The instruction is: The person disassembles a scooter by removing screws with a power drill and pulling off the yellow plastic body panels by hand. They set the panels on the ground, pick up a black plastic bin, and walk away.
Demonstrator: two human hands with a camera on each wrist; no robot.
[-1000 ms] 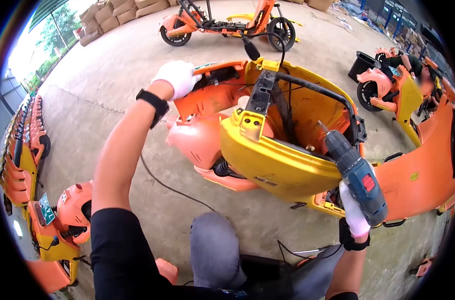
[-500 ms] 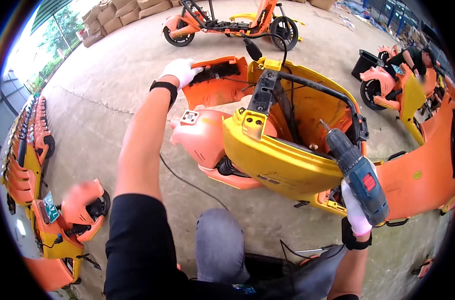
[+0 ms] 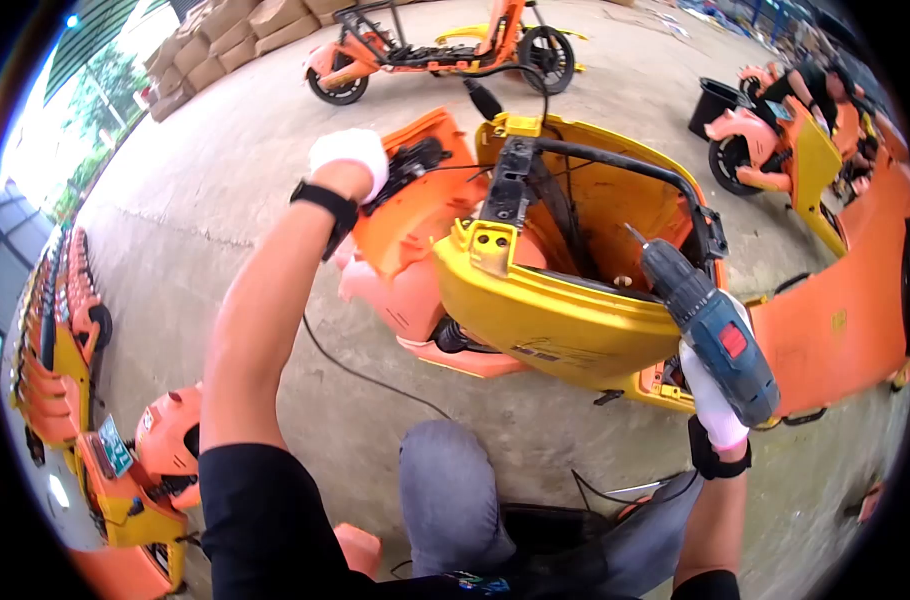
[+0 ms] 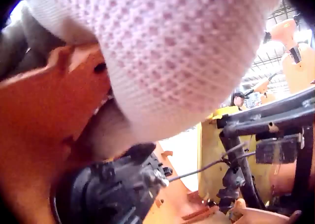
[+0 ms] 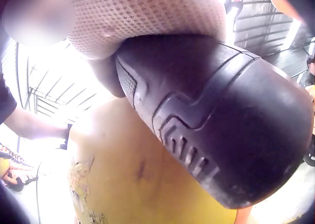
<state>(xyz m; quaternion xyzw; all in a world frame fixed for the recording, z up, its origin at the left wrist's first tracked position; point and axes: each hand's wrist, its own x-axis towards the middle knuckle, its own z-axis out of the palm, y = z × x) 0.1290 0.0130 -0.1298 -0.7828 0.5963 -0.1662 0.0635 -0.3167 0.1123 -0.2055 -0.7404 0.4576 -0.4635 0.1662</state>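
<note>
My gloved left hand (image 3: 350, 160) grips the edge of an orange body panel (image 3: 390, 235), which is tilted beside the yellow scooter body. A black fitting (image 4: 113, 184) sits on the panel right below the hand, with a thin cable (image 4: 197, 172) running from it towards the scooter frame. The gloved right hand (image 3: 713, 400) holds a blue and black cordless drill (image 3: 720, 340) by its handle. The drill's bit points up and left over the rim of the yellow body shell (image 3: 565, 325). Inside that shell, a black metal frame (image 3: 515, 180) shows.
A partly stripped orange scooter (image 3: 445, 55) stands behind. At right another person (image 3: 820, 90) bends over a scooter, near a black bin (image 3: 717, 105). Scooters line the left side, and brown sacks (image 3: 205, 45) are piled at the back. A black cable (image 3: 360, 380) trails on the floor.
My left hand has twisted the orange panel from roughly level to steeply tilted, its lower end now overlapping the pale orange fender. The drill has stayed in the right hand at nearly the same place.
</note>
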